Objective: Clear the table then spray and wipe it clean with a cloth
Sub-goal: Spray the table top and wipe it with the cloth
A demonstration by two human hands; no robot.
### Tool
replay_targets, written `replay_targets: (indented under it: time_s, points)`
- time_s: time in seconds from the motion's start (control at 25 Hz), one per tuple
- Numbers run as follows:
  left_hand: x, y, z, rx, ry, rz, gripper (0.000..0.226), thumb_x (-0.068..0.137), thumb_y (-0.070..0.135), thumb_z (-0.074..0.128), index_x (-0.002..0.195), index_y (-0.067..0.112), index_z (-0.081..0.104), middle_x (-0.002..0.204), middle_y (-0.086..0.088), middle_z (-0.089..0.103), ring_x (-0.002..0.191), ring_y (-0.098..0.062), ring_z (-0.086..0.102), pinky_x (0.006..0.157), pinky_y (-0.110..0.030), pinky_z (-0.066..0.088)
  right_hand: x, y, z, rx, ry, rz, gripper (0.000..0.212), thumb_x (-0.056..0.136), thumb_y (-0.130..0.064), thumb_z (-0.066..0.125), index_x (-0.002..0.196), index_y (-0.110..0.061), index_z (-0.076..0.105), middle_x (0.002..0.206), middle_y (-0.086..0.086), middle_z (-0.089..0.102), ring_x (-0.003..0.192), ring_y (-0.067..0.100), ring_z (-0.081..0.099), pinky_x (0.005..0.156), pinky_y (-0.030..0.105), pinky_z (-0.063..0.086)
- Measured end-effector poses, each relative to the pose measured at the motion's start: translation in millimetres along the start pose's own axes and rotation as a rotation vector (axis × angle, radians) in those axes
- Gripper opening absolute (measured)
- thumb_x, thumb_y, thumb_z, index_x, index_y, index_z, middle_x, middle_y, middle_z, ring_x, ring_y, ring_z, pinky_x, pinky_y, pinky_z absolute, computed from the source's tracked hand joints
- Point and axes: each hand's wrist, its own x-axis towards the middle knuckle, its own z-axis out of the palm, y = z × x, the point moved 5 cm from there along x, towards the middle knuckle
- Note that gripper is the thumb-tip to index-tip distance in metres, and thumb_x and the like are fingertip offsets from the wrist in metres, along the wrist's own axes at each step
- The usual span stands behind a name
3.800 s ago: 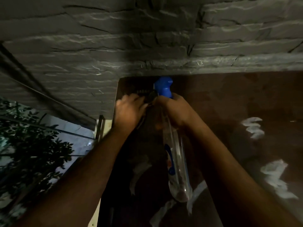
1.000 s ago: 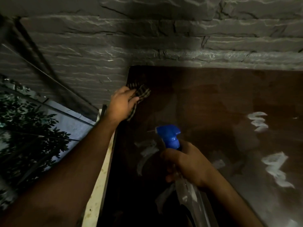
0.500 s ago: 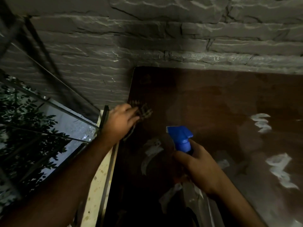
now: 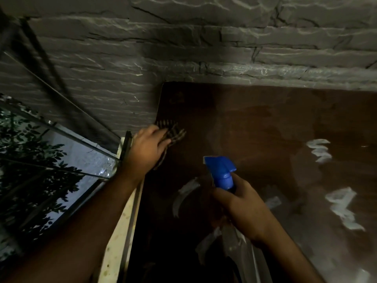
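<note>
A dark brown table (image 4: 265, 123) fills the right half of the head view, glossy with pale reflections. My left hand (image 4: 145, 149) presses a dark checked cloth (image 4: 174, 132) onto the table near its far left edge. My right hand (image 4: 242, 207) grips a clear spray bottle with a blue trigger head (image 4: 221, 171), held above the table's near middle with the nozzle pointing left towards the cloth. The bottle's clear body runs down under my wrist and is partly hidden.
A grey stone wall (image 4: 183, 48) stands directly behind the table. Left of the table is a pale ledge (image 4: 120, 231) with a glass railing (image 4: 61, 152), and dark foliage beyond it.
My right hand pulled the spray bottle back from the far corner towards me. My left hand slid the cloth down along the table's left edge from the far corner.
</note>
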Motion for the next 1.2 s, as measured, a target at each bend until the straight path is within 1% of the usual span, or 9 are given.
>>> replay_targets:
  time_s: [0.12,0.28,0.52,0.68,0.76,0.92,1.0,1.12,1.2]
  points:
    - [25,30,12,-0.016,-0.065,-0.071,0.038,0.093,0.035,0.055,0.125,0.013,0.060,0.117,-0.013,0.055,0.104,-0.033,0.053,0.089,-0.043,0.042,4,-5,4,-0.028,0.038,-0.031,0.010,0.086,-0.015,0.063,0.095,-0.018,0.060,0.059,-0.003,0.063,0.048,0.011,0.060,0.049,0.023,0.047]
    - [-43,76,16,-0.057,-0.139,0.313,0.034,0.086,0.030,0.066,0.114,0.011,0.066,0.101,-0.010,0.059,0.088,-0.032,0.057,0.073,-0.042,0.045,10,-9,-1,-0.012,0.046,-0.032,0.012,0.085,-0.018,0.063,0.096,-0.014,0.061,0.062,-0.001,0.065,0.053,0.014,0.063,0.057,0.032,0.051]
    - [18,20,6,-0.046,0.003,-0.167,0.040,0.094,0.035,0.054,0.125,0.011,0.061,0.121,-0.017,0.056,0.108,-0.037,0.053,0.092,-0.042,0.041,5,-1,3,0.020,0.011,0.027,0.014,0.089,-0.016,0.061,0.102,-0.011,0.059,0.067,0.006,0.068,0.059,0.026,0.065,0.063,0.040,0.056]
    - [-33,85,19,-0.068,-0.198,0.264,0.039,0.090,0.036,0.055,0.118,0.010,0.064,0.111,-0.013,0.057,0.099,-0.034,0.053,0.082,-0.042,0.041,1,2,6,0.068,-0.047,0.067,0.017,0.091,-0.015,0.061,0.107,-0.011,0.058,0.076,0.011,0.068,0.068,0.031,0.065,0.069,0.044,0.058]
    - [-61,63,17,-0.091,-0.171,0.349,0.042,0.088,0.040,0.051,0.116,0.011,0.065,0.105,-0.012,0.059,0.092,-0.032,0.055,0.079,-0.041,0.045,-5,7,4,0.085,-0.069,0.088,0.019,0.091,-0.015,0.061,0.109,-0.011,0.057,0.078,0.012,0.067,0.069,0.030,0.065,0.069,0.043,0.057]
    - [0,-3,7,-0.063,-0.017,-0.090,0.043,0.092,0.040,0.051,0.124,0.013,0.061,0.116,-0.017,0.057,0.104,-0.036,0.055,0.090,-0.042,0.042,-10,20,5,0.025,-0.047,0.089,0.021,0.089,-0.017,0.063,0.108,-0.009,0.057,0.076,0.015,0.068,0.066,0.032,0.066,0.068,0.046,0.059]
    - [16,23,9,-0.093,-0.050,-0.133,0.041,0.093,0.036,0.055,0.127,0.013,0.059,0.121,-0.015,0.054,0.108,-0.033,0.052,0.092,-0.040,0.040,-8,21,9,0.028,-0.046,0.075,0.021,0.088,-0.018,0.064,0.106,-0.009,0.057,0.075,0.014,0.068,0.066,0.033,0.067,0.068,0.048,0.059]
    - [-32,87,21,-0.084,-0.206,0.166,0.042,0.092,0.037,0.050,0.126,0.015,0.060,0.119,-0.009,0.054,0.105,-0.029,0.050,0.087,-0.037,0.039,-12,18,9,0.030,-0.055,0.049,0.015,0.089,-0.016,0.063,0.102,-0.010,0.059,0.072,0.010,0.068,0.065,0.030,0.067,0.064,0.041,0.058]
    - [-71,77,15,-0.085,-0.161,0.300,0.043,0.090,0.041,0.045,0.118,0.015,0.065,0.107,-0.009,0.058,0.094,-0.029,0.054,0.079,-0.040,0.043,-17,17,7,-0.016,-0.055,0.033,0.020,0.084,-0.025,0.066,0.099,-0.014,0.060,0.070,0.005,0.069,0.065,0.028,0.067,0.066,0.045,0.059]
